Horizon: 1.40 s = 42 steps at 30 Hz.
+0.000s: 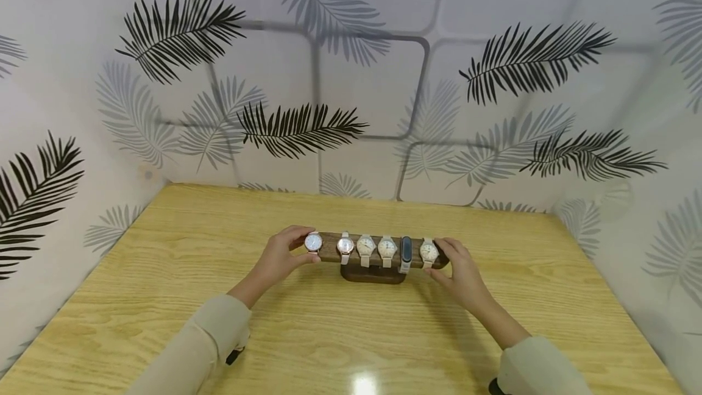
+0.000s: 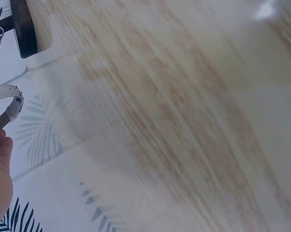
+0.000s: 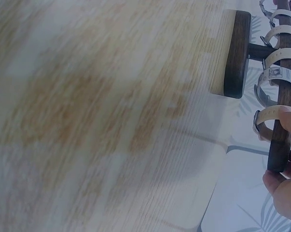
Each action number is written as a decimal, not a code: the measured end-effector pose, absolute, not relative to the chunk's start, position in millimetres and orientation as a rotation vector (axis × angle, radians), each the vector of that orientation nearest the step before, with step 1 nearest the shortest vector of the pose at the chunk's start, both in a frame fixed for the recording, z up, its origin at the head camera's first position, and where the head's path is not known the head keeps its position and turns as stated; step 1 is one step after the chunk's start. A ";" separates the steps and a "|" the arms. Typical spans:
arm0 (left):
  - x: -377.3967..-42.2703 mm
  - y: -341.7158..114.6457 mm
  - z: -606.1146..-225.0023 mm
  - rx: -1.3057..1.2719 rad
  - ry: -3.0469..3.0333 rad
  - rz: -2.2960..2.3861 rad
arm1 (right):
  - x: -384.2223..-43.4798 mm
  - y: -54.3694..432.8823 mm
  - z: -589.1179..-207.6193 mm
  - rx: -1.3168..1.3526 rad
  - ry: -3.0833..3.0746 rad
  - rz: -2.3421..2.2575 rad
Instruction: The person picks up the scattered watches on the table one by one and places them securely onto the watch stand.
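A dark wooden watch stand (image 1: 331, 252) with a long bar on a rounded base (image 1: 373, 274) is at the middle of the table in the head view. Several pale-strapped watches are looped along the bar, among them a round-faced watch (image 1: 313, 242) at the left end and another watch (image 1: 429, 252) at the right. Between them sits a dark-faced fitness band (image 1: 406, 249). My left hand (image 1: 280, 256) grips the bar's left end, thumb below and fingers behind. On the right end, my right hand (image 1: 463, 273) holds the bar beside the last watch. The left wrist view catches only part of that hand.
The light wood-grain table (image 1: 351, 328) spreads around the stand. Behind it rises a backdrop (image 1: 362, 90) printed with leaves, which also runs along both sides. A bright light reflection lies near the table's front.
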<state>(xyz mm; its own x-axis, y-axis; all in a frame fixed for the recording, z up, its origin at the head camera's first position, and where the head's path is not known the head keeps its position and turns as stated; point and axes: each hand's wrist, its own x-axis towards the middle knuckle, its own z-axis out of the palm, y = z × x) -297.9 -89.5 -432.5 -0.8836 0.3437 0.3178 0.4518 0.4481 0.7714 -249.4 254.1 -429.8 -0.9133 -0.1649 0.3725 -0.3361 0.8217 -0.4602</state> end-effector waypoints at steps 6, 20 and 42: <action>-297.7 -87.4 -430.7 -0.741 -2.565 -1.406 | -249.0 254.8 -428.4 0.384 -2.694 0.756; -297.5 -78.2 -431.7 -0.721 -2.545 -1.398 | -248.7 256.9 -431.0 0.383 -2.685 0.736; -298.5 -69.5 -432.8 -0.750 -2.523 -1.246 | -250.0 254.5 -431.0 0.420 -2.660 0.721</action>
<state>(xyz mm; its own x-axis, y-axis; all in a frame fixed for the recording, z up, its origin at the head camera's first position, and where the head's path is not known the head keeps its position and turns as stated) -298.5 -69.5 -432.8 -0.8428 0.3432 0.4146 0.5378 0.5074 0.6733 -250.0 254.5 -431.0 -0.8939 -0.1892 0.4064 -0.3686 0.8263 -0.4260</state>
